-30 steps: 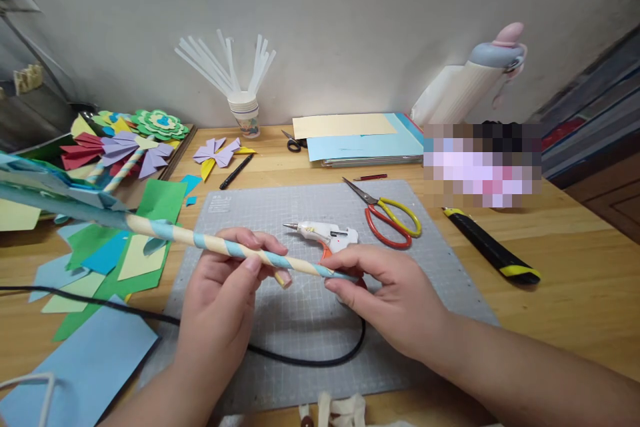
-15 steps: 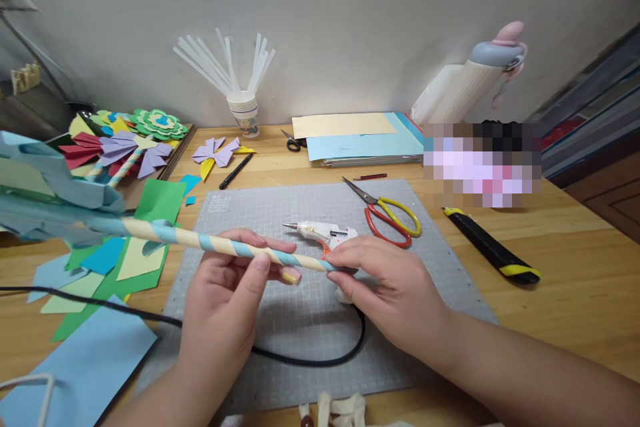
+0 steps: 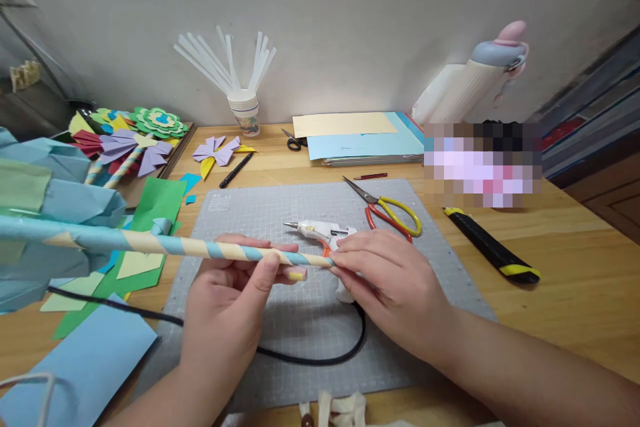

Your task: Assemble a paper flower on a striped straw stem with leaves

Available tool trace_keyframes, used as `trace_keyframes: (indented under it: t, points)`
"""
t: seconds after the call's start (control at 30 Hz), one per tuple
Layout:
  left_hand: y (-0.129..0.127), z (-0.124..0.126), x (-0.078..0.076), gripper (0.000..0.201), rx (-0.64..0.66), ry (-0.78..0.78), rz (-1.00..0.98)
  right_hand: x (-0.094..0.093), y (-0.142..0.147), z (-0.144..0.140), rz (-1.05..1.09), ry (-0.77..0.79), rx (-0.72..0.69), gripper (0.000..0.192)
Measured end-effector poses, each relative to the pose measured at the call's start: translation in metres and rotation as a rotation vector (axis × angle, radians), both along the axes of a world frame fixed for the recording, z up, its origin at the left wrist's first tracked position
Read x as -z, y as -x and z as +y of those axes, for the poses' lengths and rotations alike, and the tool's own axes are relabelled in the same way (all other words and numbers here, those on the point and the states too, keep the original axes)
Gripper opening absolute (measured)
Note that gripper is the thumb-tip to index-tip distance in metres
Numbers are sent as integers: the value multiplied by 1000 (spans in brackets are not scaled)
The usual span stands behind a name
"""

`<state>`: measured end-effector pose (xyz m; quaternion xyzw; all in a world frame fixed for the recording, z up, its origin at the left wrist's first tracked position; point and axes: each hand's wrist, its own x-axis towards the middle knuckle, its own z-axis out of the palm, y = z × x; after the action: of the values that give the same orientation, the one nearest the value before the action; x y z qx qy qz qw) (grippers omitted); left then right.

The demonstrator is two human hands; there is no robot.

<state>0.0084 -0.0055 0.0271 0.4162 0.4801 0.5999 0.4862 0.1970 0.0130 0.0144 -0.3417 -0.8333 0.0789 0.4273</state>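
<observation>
A paper-wrapped stick (image 3: 187,247) with blue and cream spiral stripes lies almost level across the view. Large folded light-blue paper pieces (image 3: 83,203) are at its left end, partly cut off by the frame edge. My left hand (image 3: 237,293) holds the stick near its middle, thumb in front and fingers behind. At the right end my right hand (image 3: 385,277) pinches the tip, which its fingers hide. Behind the hands a white glue gun (image 3: 320,231) lies on the grey cutting mat (image 3: 285,200), its grip partly covered by my right hand.
Scissors (image 3: 383,207) with red and yellow handles lie on the mat's far side; a black-and-yellow utility knife (image 3: 493,247) is to the right. A black cord (image 3: 320,361) loops over the mat. Paper sheets (image 3: 85,360) and folded paper flowers (image 3: 135,150) cover the left. A cup (image 3: 244,113) holds white sticks.
The stick has rolled between my fingers, so its stripes and the blue paper pieces sit differently. My left hand has slid slightly right along it; the right hand stays at the tip.
</observation>
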Motion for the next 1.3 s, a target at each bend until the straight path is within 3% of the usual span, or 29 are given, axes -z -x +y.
trace_keyframes:
  t: [0.3, 0.77, 0.87, 0.97, 1.07, 1.3]
  points:
    - [2, 1, 0, 23, -12, 114, -70, -4, 0, 0, -53, -128, 30, 12]
    - [5, -1, 0, 30, -27, 122, -94, -2, -2, -1, -62, -142, 43, 20]
    - [4, 0, -2, 25, 47, 79, -113, -2, -2, 0, -33, -88, 17, 19]
    - [4, 0, -5, 11, 177, -4, -179, -1, 0, 3, 43, 66, 4, 15]
    - [4, 1, -5, 12, 234, -63, -175, 0, 1, 5, 116, 210, -7, 10]
    - [1, -2, -1, 10, 46, -19, -42, -2, 1, 3, 70, 97, -16, 13]
